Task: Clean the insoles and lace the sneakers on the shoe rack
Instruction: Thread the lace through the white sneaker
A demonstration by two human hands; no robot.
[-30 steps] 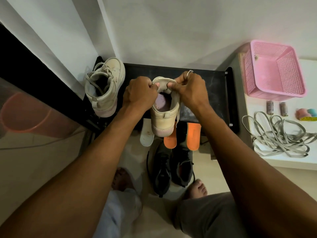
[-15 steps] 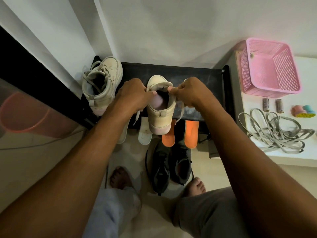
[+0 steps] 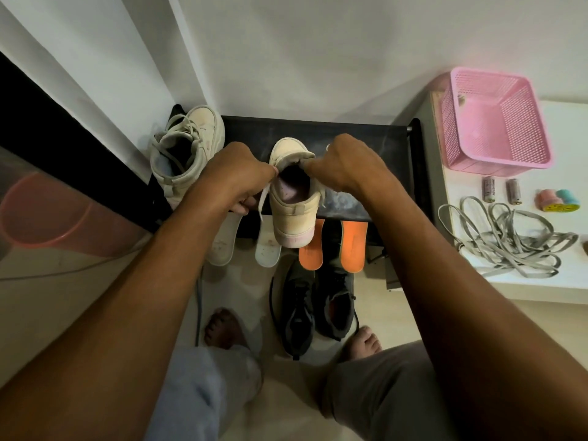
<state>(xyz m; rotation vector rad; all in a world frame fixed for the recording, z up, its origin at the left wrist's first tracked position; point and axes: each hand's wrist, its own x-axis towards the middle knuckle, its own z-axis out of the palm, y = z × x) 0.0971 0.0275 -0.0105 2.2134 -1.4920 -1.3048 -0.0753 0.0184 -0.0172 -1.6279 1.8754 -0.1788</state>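
A cream sneaker (image 3: 294, 214) stands heel toward me on the black shoe rack (image 3: 366, 138), its opening showing a purple lining. My left hand (image 3: 237, 176) pinches the left side of its collar and a white lace end hanging there. My right hand (image 3: 342, 163) pinches the right side of the collar. A second cream sneaker (image 3: 187, 148), laced, lies at the rack's left end. Two white insoles (image 3: 222, 240) and two orange insoles (image 3: 351, 246) lean against the rack's front edge.
A pair of black sneakers (image 3: 313, 310) stands on the floor between my bare feet. To the right, a white table holds a pink basket (image 3: 493, 125), a heap of grey laces (image 3: 506, 246), two small cylinders and a coloured roll. A pinkish bucket (image 3: 47, 214) sits at left.
Both hands spread slightly apart on the sneaker's collar and the shoe sits lower on the rack. The left white insole now shows beside my left wrist.
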